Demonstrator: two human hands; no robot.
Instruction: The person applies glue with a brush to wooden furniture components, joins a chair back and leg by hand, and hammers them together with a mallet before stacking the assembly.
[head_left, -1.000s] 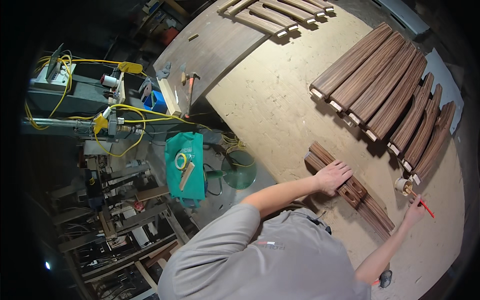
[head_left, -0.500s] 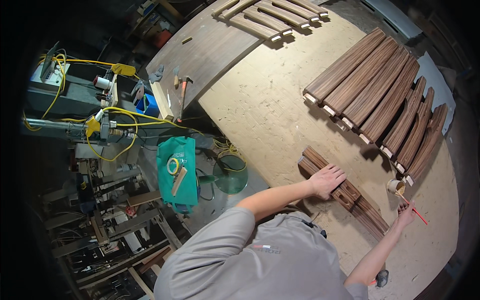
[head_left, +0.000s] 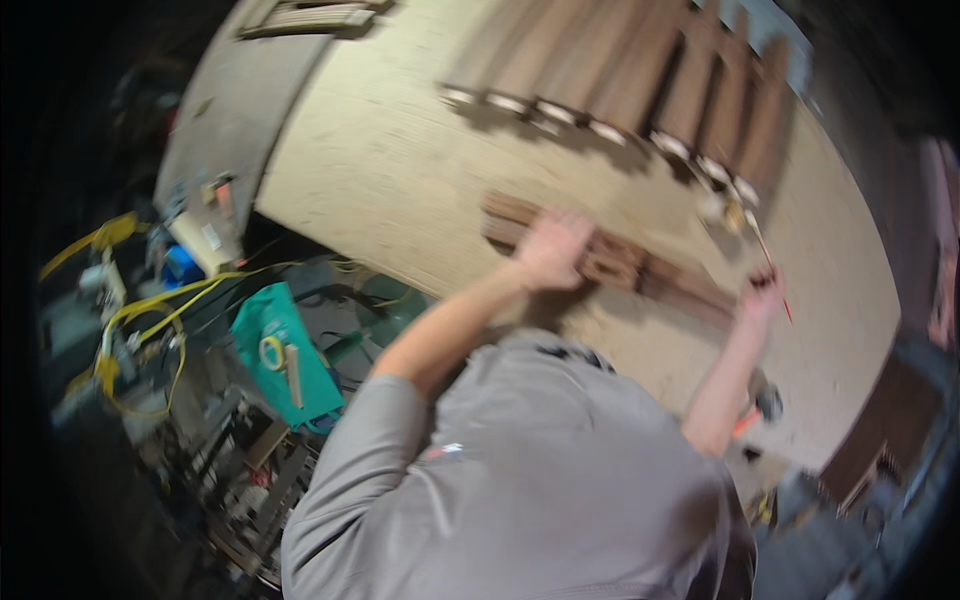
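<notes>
Workshop, view blurred by motion. Left hand (head_left: pixel 550 248) pressed flat, fingers spread, on dark wood strip (head_left: pixel 610 262) lying across pale tabletop (head_left: pixel 380 170) near frame centre. Right hand (head_left: pixel 760 297), at 3 o'clock from left hand, clenched around thin red pencil (head_left: pixel 775 275), tip near strip's far end. Row of dark wood slats (head_left: pixel 640 75) lies side by side at 12 o'clock, well apart from strip. Teal bag (head_left: pixel 285 360) and yellow cable (head_left: pixel 150 320) below tabletop edge at 8 o'clock.
</notes>
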